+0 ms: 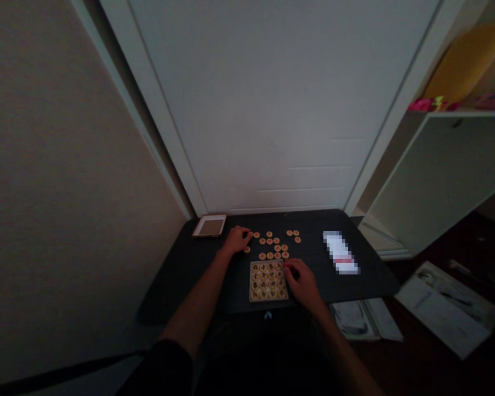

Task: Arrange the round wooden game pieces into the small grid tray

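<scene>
Round wooden Chinese chess pieces [269, 241] with red characters lie scattered over the dark table. My left hand [236, 240] reaches to their left side, its fingers pinched on one Chinese chess piece [251, 235] at the fingertips. Another loose piece [247, 249] lies just below that hand. Closer to me sits a square tray [251, 281] filled with rows of pieces bearing dark characters. Curled at the tray's upper right corner, my right hand [302, 279] has thumb and forefinger against its edge. Its other fingers are folded and partly hidden.
A shallow box lid [210, 226] rests at the table's back left. On the right lies a blurred-out white rectangle [340, 253]. A white door [268, 110] stands behind the table [181, 286]. Open boxes [447, 308] are on the floor to the right, beside a shelf [441, 170].
</scene>
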`<action>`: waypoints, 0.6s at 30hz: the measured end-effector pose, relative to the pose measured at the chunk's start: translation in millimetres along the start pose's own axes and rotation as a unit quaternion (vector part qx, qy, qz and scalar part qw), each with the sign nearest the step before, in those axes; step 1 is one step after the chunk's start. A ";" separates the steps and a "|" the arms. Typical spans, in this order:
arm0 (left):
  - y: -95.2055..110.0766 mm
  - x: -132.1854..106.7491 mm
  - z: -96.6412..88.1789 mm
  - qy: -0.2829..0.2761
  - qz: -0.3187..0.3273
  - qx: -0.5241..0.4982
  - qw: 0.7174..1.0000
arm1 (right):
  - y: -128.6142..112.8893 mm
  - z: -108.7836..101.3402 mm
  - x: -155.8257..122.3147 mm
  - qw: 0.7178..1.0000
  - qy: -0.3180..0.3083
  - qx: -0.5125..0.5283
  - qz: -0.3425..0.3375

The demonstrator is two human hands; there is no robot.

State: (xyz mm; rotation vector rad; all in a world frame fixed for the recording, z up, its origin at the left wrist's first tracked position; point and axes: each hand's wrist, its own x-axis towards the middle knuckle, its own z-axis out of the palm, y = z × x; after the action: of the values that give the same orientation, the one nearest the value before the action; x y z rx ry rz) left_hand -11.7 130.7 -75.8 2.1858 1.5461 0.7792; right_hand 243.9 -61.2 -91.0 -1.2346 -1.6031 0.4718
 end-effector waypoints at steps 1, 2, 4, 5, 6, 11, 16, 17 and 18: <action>-0.3 -0.4 -0.4 0.000 0.003 -0.001 1.000 | -0.7 -0.3 0.1 1.000 -0.002 0.000 0.002; -0.7 -0.7 -0.7 0.000 0.005 -0.004 1.000 | -1.2 -0.5 0.1 1.000 -0.004 0.001 0.003; -1.6 -1.2 -0.8 0.003 0.006 -0.011 1.000 | -1.4 -0.4 0.2 1.000 -0.005 0.003 0.005; -2.1 -1.4 -0.6 0.006 0.005 -0.015 1.000 | -1.3 -0.2 0.3 1.000 -0.005 0.004 0.006; -2.6 -1.7 -0.4 0.009 0.002 -0.020 1.000 | -0.9 0.0 0.4 1.000 -0.003 0.004 0.006; -3.7 -3.9 0.8 0.029 -0.015 -0.063 0.997 | -0.3 -0.6 0.6 1.000 -0.008 -0.004 0.004; 5.6 -7.1 -4.7 0.042 -0.027 -0.133 0.990 | -2.1 -1.7 -0.3 1.000 -0.006 -0.004 0.001; 9.9 -8.6 -6.8 0.047 -0.028 -0.148 0.987 | -2.2 -1.7 -0.4 1.000 -0.006 -0.005 0.002; 15.1 -10.9 -8.8 0.054 -0.027 -0.163 0.985 | -2.0 -1.6 -0.4 1.000 -0.005 -0.006 0.003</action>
State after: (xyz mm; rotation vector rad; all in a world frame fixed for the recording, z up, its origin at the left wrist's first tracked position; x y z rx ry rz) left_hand -8.6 115.0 -62.8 1.8838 1.4043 1.0653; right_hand 244.3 -62.8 -89.0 -1.2471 -1.6142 0.4739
